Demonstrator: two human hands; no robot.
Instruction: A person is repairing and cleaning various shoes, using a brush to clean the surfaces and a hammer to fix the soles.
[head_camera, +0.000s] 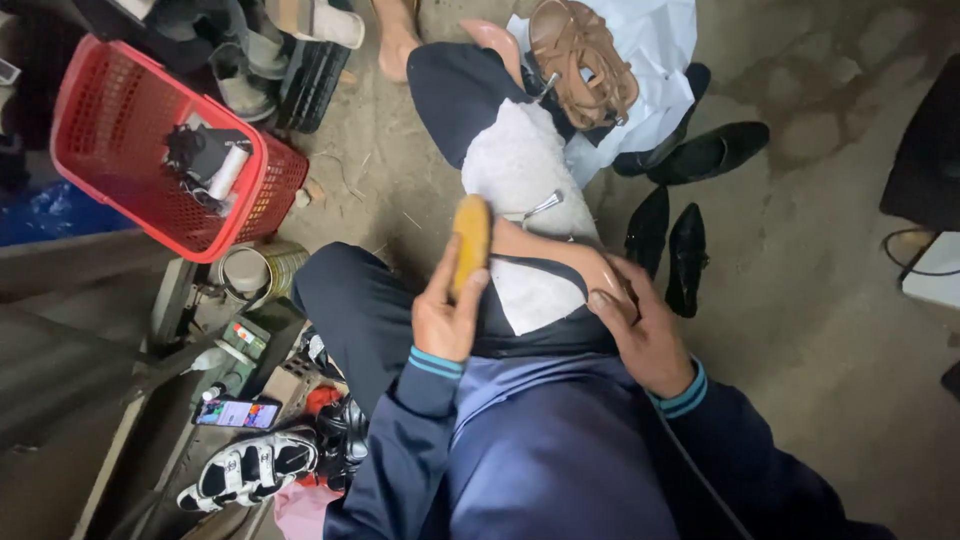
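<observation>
Crowding L hand (447, 318): red basket (262, 190), blk shoes (686, 255)

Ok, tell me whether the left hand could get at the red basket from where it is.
Probably yes: the left hand holds a yellow brush, but nothing stands between it and the red basket up to its left.

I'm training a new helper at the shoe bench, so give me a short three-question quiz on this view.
1. True or false: the left hand holds a yellow-brown brush.
2. What does the right hand press on? A) the red basket B) the tan shoe on the lap C) the phone
3. Fill in: a pair of ____ shoes lies on the floor right of the knee.

Key: 1 true; 2 B; 3 black.
</observation>
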